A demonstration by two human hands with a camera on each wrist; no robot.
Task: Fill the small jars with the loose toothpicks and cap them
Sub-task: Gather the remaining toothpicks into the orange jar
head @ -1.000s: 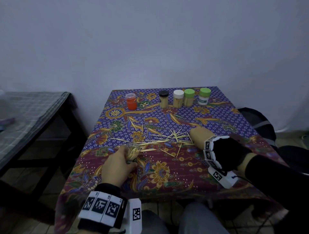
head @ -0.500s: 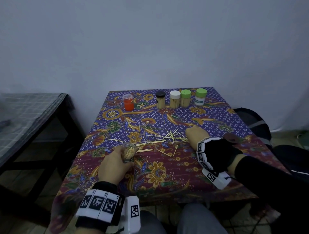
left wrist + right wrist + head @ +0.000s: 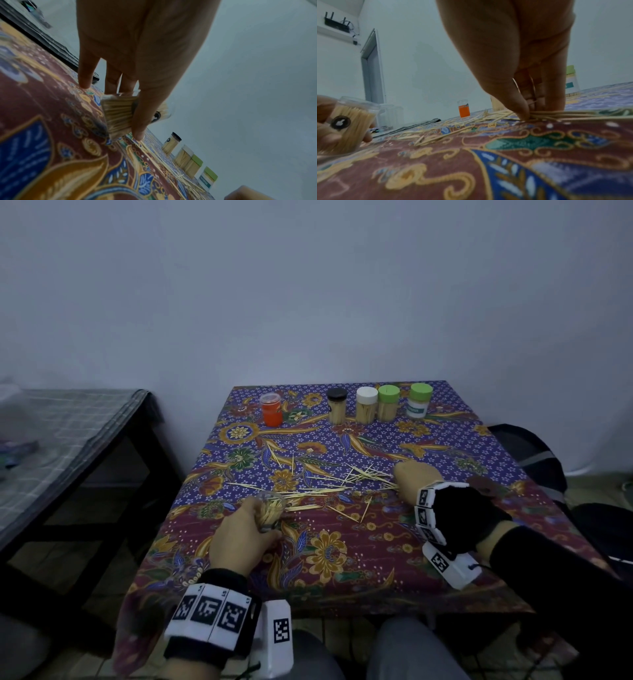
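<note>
1. Progress first: on the far left of the back row stands an orange jar [image 3: 271,409] with a clear top; whether it holds toothpicks I cannot tell.
2. Nearer me, my left hand [image 3: 239,537] is curled round a clear open jar [image 3: 269,512], thumb on one side and fingers on the other. It rests tilted on the patterned tablecloth [image 3: 342,570], already packed with toothpicks and still uncapped. Its lid I cannot pick out in any view.
3. Between my hands, loose toothpicks [image 3: 329,487] lie scattered across the cloth, a fair number left to gather.
4. Behind them stands the finished work: a black-capped jar [image 3: 336,406], a white-capped jar [image 3: 366,405], a green-capped jar [image 3: 388,403] and a labelled green-capped jar [image 3: 419,400]. The first three show toothpicks through their walls.
5. On the right, my right hand [image 3: 416,481] is down on the edge of the scatter, thumb and fingertips [image 3: 524,112] pinching a small bunch of toothpicks against the cloth.
6. By my reckoning the job is well past halfway: four jars closed, one nearly full. What is left is carrying this bunch over, clearing the strays, then capping.
</note>
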